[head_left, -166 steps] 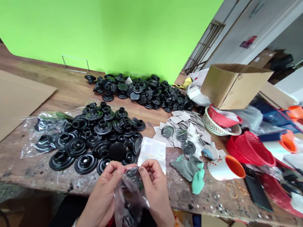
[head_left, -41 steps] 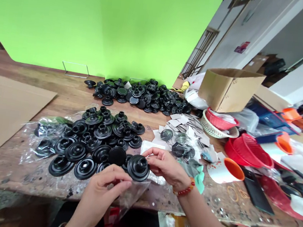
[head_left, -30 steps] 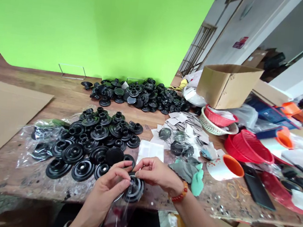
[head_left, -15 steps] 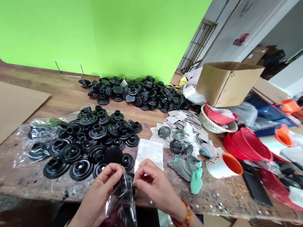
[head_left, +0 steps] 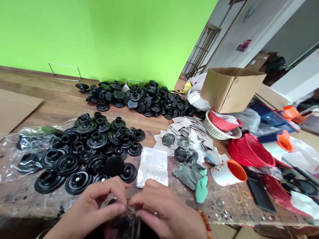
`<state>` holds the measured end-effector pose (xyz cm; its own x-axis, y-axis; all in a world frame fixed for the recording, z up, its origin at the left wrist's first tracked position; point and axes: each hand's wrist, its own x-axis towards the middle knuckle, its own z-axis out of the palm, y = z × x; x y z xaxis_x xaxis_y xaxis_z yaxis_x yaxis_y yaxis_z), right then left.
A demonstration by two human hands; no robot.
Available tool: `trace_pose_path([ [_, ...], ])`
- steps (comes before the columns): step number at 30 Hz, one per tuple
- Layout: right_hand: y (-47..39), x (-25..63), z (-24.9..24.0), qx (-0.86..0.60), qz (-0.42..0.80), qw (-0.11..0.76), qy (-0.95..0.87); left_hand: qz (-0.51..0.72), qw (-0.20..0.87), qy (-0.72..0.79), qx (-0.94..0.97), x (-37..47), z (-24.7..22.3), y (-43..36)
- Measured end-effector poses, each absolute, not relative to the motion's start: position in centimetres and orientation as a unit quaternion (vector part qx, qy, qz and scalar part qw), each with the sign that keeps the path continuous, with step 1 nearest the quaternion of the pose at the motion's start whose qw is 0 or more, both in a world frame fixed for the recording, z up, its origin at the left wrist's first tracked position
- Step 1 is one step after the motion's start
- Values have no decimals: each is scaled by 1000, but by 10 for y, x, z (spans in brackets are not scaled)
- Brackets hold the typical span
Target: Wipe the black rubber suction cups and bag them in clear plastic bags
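Observation:
Close to my body, at the table's near edge, both hands grip a clear plastic bag (head_left: 127, 224) with something dark in it. My left hand (head_left: 99, 201) pinches the bag's left side, thumb and forefinger together. Fingers curled, my right hand (head_left: 165, 211) holds its top right side. The contents are mostly hidden by the fingers and blur. Just beyond my hands lies a stack of flat clear bags (head_left: 153, 167) with a rubber band across it. To the left spreads a pile of round black plastic parts (head_left: 96, 139), flanges with raised hubs.
A second heap of black parts (head_left: 150, 101) lies at the back by a green panel (head_left: 101, 23). Rightward are grey cards (head_left: 189, 127), a grey-green cloth (head_left: 190, 177), a white cup with orange inside (head_left: 225, 174), a phone (head_left: 258, 190), red baskets (head_left: 251, 150) and a carton (head_left: 230, 87).
My hands have drawn nearer together and moved down toward my body with the bag. The head view has shifted slightly to the right.

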<state>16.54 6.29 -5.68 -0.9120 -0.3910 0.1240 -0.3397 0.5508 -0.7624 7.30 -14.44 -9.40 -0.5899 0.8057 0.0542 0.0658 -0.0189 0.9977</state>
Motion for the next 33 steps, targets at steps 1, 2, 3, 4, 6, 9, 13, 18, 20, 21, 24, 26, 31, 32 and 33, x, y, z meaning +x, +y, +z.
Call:
trace_pose_path([
  [1,62,166,-53,-209,-424,28,881,644,268,634,334,74,-93,-142],
  [2,62,168,-48,-205,-420,25,884,655,249,633,330,75,-92,-141],
  [3,62,169,-44,-200,-415,25,887,658,241,631,334,77,-91,-139],
  [4,63,170,-39,-198,-412,27,889,657,242,627,342,78,-91,-139],
  [6,64,173,-31,-202,-418,37,885,663,252,620,336,81,-91,-137],
  [9,66,174,-21,-210,-452,55,865,704,243,615,259,87,-95,-132],
  [13,78,162,-22,-143,-423,18,895,763,214,592,147,91,-105,-124],
  [18,126,112,-40,76,-435,-237,865,732,241,624,129,96,-112,-125],
  [20,155,87,-52,140,-488,-285,813,702,260,648,141,100,-113,-127],
  [21,170,76,-59,175,-499,-294,796,689,269,658,143,103,-113,-128],
  [24,206,59,-79,256,-443,-293,808,667,278,676,144,109,-114,-129],
  [26,216,62,-90,271,-399,-286,828,665,275,680,139,112,-116,-129],
  [31,183,106,-105,239,-254,-330,877,645,284,697,133,107,-126,-134],
  [32,169,116,-109,197,-220,-315,902,640,283,701,137,105,-128,-135],
  [33,153,125,-115,144,-205,-279,927,637,281,704,142,103,-130,-135],
])
